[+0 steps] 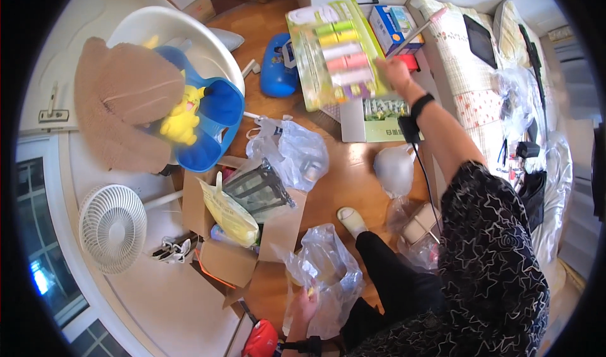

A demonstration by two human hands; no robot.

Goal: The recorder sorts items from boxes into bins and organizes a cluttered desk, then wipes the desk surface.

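Right hand (pixel 396 76) pinched the edge of a green blister pack (pixel 334 57) — above the wooden floor (pixel 344 186) — left hand (pixel 304 303) closed on a clear plastic bag (pixel 331 265), beside a dark-trousered leg (pixel 391 275).

White fan (pixel 113 229), yellow plush toy (pixel 182 122)

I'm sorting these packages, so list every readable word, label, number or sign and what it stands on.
Printed wording isn't copied out, only located:
Flat yellow-green package with pastel bars, in the right hand: blurred, unreadable.
Green-and-white rectangular box: dark characters, not quoted.
Blue-and-white cardboard box: print too small to read.
Pale yellow plastic bag: marks too blurred to read.
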